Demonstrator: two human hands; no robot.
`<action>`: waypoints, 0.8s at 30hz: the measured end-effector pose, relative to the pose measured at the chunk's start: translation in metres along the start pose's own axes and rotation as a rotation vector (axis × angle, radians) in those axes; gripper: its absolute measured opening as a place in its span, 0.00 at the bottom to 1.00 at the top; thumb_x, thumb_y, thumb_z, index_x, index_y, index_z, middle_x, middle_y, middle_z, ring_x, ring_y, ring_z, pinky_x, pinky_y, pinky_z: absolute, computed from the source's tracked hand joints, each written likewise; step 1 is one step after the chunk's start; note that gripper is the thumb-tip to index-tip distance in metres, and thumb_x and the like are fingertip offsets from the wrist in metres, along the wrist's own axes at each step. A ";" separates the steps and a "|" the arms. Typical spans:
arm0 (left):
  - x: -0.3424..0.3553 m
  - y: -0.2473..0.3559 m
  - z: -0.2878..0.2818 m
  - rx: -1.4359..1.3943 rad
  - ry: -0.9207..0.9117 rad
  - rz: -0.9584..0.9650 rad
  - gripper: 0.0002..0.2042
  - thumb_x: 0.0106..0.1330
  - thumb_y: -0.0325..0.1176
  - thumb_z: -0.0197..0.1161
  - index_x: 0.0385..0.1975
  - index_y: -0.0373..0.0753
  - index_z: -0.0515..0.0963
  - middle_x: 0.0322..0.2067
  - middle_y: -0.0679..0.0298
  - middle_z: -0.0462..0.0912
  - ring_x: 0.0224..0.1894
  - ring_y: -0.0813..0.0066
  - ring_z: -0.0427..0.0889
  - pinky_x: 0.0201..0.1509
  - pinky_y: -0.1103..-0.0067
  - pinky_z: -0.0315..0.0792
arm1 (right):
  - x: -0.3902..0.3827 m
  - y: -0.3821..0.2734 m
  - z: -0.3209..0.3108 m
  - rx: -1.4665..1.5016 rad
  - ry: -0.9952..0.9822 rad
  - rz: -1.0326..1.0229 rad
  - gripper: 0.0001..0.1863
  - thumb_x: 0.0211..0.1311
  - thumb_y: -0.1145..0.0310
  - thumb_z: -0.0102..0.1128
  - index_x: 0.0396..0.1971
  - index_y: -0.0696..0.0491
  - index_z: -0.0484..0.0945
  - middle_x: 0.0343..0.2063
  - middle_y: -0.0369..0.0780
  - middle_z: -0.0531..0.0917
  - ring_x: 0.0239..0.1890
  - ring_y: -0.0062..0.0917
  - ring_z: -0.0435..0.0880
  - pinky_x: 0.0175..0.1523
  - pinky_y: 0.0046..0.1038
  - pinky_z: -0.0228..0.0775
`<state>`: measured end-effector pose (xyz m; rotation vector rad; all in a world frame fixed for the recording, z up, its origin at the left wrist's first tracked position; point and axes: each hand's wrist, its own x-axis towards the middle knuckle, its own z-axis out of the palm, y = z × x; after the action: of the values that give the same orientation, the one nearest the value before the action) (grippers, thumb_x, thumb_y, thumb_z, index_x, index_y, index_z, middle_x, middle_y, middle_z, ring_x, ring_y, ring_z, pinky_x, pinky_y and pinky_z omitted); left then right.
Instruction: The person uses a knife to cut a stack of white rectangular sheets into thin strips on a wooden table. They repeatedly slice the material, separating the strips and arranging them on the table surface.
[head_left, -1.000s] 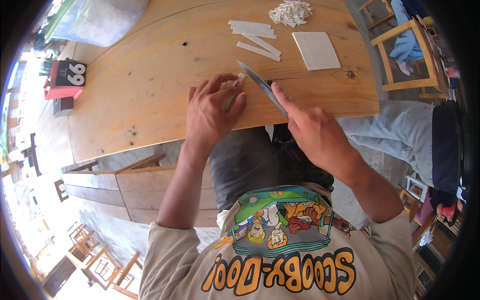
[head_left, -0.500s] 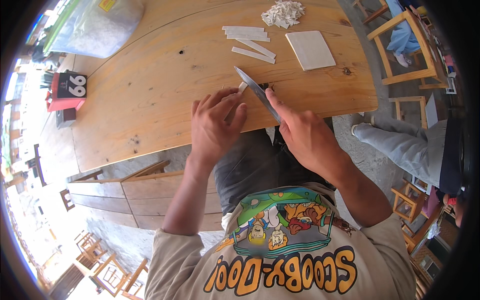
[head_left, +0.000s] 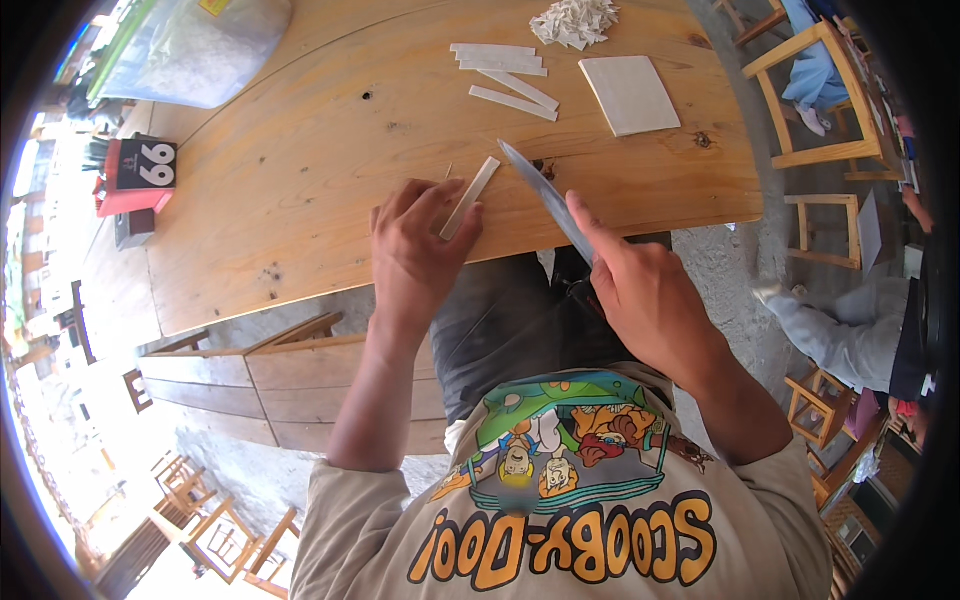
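Observation:
My left hand (head_left: 415, 228) rests at the table's near side with its fingers bent. Between its thumb and fingertips is a thin, flat white strip (head_left: 484, 178), slanting up to the right. My right hand (head_left: 648, 283) grips a knife (head_left: 548, 194), index finger stretched along the blade's back. The blade points up and left, its tip just right of the strip and apart from it. Beyond lie several loose white strips (head_left: 513, 100), a square stack of white sheets (head_left: 629, 95) and a heap of small white cut pieces (head_left: 574, 22).
The wooden table (head_left: 310, 180) ends close to my lap. A clear plastic container (head_left: 195, 50) stands far left, and a red and black holder (head_left: 143, 175) at the left. A wooden bench (head_left: 300, 385) runs below the table; chairs (head_left: 820, 95) and other people are at the right.
The knife has drawn back to the right, away from the strip. My left hand has shifted slightly left, and the strip now shows at more of its length. At right, a person's legs have moved.

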<state>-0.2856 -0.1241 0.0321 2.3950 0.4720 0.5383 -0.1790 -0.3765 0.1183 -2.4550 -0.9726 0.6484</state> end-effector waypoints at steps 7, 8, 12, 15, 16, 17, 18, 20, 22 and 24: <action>0.000 0.010 0.012 0.089 0.074 -0.039 0.09 0.72 0.39 0.85 0.46 0.45 0.95 0.40 0.66 0.96 0.39 0.63 0.94 0.56 0.64 0.75 | -0.005 -0.001 0.008 0.039 -0.059 0.005 0.37 0.86 0.71 0.64 0.90 0.55 0.66 0.37 0.60 0.94 0.41 0.59 0.97 0.51 0.57 0.92; -0.001 0.011 0.012 0.068 0.078 -0.062 0.09 0.72 0.39 0.85 0.44 0.45 0.95 0.39 0.66 0.97 0.39 0.63 0.94 0.56 0.64 0.75 | -0.004 0.000 0.009 0.046 -0.061 0.006 0.38 0.86 0.71 0.64 0.90 0.55 0.66 0.37 0.60 0.93 0.41 0.59 0.97 0.51 0.57 0.92; 0.001 0.016 0.015 0.030 0.076 -0.145 0.08 0.73 0.39 0.84 0.38 0.43 0.93 0.35 0.66 0.96 0.36 0.63 0.94 0.56 0.65 0.74 | 0.001 0.003 0.012 0.035 0.015 -0.033 0.36 0.86 0.71 0.64 0.89 0.55 0.67 0.36 0.62 0.92 0.42 0.61 0.96 0.52 0.58 0.91; 0.003 0.018 0.018 0.026 0.071 -0.194 0.09 0.73 0.39 0.84 0.35 0.43 0.91 0.33 0.66 0.96 0.36 0.63 0.94 0.57 0.65 0.73 | 0.003 0.004 0.011 0.050 0.063 -0.063 0.35 0.86 0.71 0.63 0.89 0.55 0.69 0.37 0.63 0.92 0.43 0.64 0.95 0.53 0.60 0.91; 0.004 0.019 0.019 0.025 0.070 -0.209 0.09 0.74 0.38 0.83 0.35 0.42 0.91 0.33 0.65 0.96 0.37 0.63 0.95 0.58 0.65 0.73 | 0.004 0.004 0.011 0.054 0.067 -0.069 0.35 0.86 0.71 0.63 0.88 0.55 0.69 0.38 0.64 0.92 0.44 0.64 0.95 0.53 0.61 0.90; 0.004 0.019 0.020 0.017 0.075 -0.219 0.09 0.74 0.38 0.83 0.35 0.42 0.91 0.33 0.65 0.96 0.37 0.63 0.95 0.58 0.65 0.73 | 0.004 0.005 0.010 0.060 0.070 -0.075 0.35 0.86 0.71 0.63 0.88 0.55 0.69 0.38 0.64 0.92 0.45 0.65 0.94 0.54 0.61 0.90; 0.004 0.020 0.020 0.010 0.079 -0.228 0.09 0.74 0.38 0.83 0.35 0.42 0.91 0.33 0.65 0.96 0.36 0.63 0.95 0.58 0.65 0.73 | 0.004 0.005 0.010 0.063 0.050 -0.064 0.35 0.86 0.71 0.63 0.88 0.55 0.70 0.39 0.64 0.92 0.46 0.65 0.94 0.54 0.61 0.90; 0.003 0.022 0.021 0.001 0.090 -0.234 0.10 0.74 0.39 0.83 0.34 0.42 0.91 0.33 0.65 0.96 0.36 0.63 0.94 0.59 0.65 0.73 | 0.004 0.006 0.010 0.072 0.010 -0.035 0.35 0.86 0.71 0.63 0.88 0.55 0.70 0.40 0.64 0.92 0.47 0.64 0.94 0.55 0.62 0.90; 0.003 0.024 0.022 -0.002 0.103 -0.227 0.10 0.74 0.39 0.83 0.34 0.42 0.91 0.33 0.65 0.96 0.36 0.63 0.94 0.59 0.65 0.73 | 0.004 0.008 0.011 0.077 0.020 -0.055 0.34 0.86 0.71 0.63 0.87 0.56 0.70 0.41 0.64 0.92 0.47 0.64 0.94 0.54 0.62 0.90; 0.001 0.027 0.022 -0.006 0.103 -0.231 0.10 0.74 0.40 0.83 0.34 0.42 0.91 0.33 0.64 0.97 0.35 0.62 0.94 0.59 0.65 0.74 | 0.005 0.011 0.013 0.081 0.044 -0.071 0.34 0.86 0.72 0.63 0.87 0.56 0.71 0.41 0.64 0.92 0.47 0.64 0.94 0.54 0.61 0.90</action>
<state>-0.2688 -0.1542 0.0337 2.2747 0.7796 0.5588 -0.1771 -0.3775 0.1005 -2.3427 -0.9926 0.5960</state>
